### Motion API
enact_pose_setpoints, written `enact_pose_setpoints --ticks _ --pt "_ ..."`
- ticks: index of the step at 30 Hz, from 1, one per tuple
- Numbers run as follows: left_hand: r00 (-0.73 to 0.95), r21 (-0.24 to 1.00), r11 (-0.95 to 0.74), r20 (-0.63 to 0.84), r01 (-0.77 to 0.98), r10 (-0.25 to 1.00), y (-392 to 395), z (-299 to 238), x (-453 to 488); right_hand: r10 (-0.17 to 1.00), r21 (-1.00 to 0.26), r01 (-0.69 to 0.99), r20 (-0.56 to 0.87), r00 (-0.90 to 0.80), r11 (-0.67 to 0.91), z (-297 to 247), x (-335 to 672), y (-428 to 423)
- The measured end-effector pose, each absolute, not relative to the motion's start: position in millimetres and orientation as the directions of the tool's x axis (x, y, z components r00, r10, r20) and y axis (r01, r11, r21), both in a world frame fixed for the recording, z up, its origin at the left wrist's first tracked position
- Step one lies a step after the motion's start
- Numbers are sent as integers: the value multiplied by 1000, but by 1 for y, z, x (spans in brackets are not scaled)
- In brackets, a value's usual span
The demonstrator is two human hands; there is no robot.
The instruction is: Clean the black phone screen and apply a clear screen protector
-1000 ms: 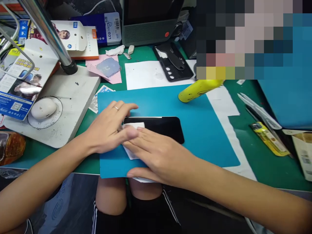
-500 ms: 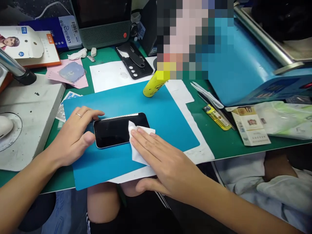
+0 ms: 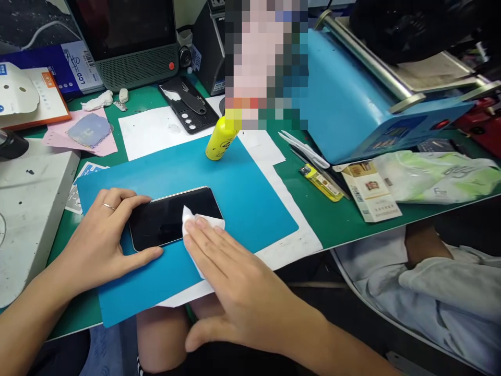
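Wiping seems underway, unfinished: right hand [image 3: 240,284], fingers flat, presses white wipe [image 3: 214,221] on smartphone [image 3: 162,216]; left hand [image 3: 102,240], fingers spread, brackets its end.

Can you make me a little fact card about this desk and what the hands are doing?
Left hand: around the phone's left end
Right hand: flat on a white wipe, over the phone's right part
Smartphone: lying on a blue mat, dark screen up
Yellow bottle: near the mat's far edge
Black phone case: beyond the mat
Yellow lighter: right of the mat
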State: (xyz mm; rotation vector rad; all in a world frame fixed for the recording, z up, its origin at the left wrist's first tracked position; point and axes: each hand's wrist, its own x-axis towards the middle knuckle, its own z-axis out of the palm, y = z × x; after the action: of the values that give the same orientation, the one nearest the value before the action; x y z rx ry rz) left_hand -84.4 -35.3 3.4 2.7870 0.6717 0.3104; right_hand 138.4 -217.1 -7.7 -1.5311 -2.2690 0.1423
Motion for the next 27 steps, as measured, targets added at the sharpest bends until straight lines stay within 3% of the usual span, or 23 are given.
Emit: enact_pose_setpoints --ticks 8,11,14,16,18,21,24,27 --pt "871 278 -865 150 417 468 -30 2 -88 943 -242 927 243 -229 287 -12 147 -211" --pt "877 243 -892 208 382 432 -37 8 -88 922 -286 882 215 -321 374 -7 161 -206" --pt "918 129 -964 299 232 261 -55 23 -75 868 -400 770 243 -433 497 8 180 -194" --pt "953 51 -995 286 84 95 -67 32 -59 863 -468 728 328 -385 502 21 198 -181" --pt "978 5 -1000 208 24 24 -72 37 -41 863 -516 708 421 -280 481 28 218 -166" --pt "993 81 -996 112 36 45 -68 34 -25 804 -462 702 529 -272 542 24 244 -138" --pt "994 161 -985 78 62 75 -59 26 -28 804 -416 708 457 -381 571 7 256 -119" --pt "992 142 -986 76 93 104 -56 21 -33 846 -438 735 392 -362 518 -6 255 -115"
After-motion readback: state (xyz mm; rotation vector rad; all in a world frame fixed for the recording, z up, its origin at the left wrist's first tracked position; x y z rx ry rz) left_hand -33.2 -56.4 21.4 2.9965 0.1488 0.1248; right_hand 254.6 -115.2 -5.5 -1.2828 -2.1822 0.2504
